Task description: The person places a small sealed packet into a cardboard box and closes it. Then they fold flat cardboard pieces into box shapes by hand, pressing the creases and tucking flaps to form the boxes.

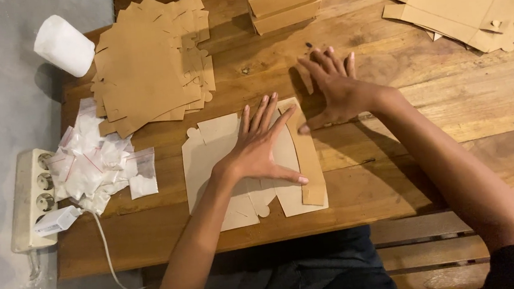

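Observation:
A flat die-cut cardboard box blank [208, 151] lies on the wooden table [425, 107] in front of me. My left hand [260, 144] presses flat on its middle with fingers spread. The blank's right side flap [308, 159] is folded up along a crease. My right hand [335, 89] stands just right of that flap, fingers apart, thumb touching the flap's upper edge. Neither hand grips anything.
A stack of flat cardboard blanks [150, 64] lies at the far left, another [472, 2] at the far right. Folded boxes [285, 1] stand stacked at the far centre. Small plastic bags [99, 160], a white roll [64, 44] and a power strip [32, 199] sit at the left edge.

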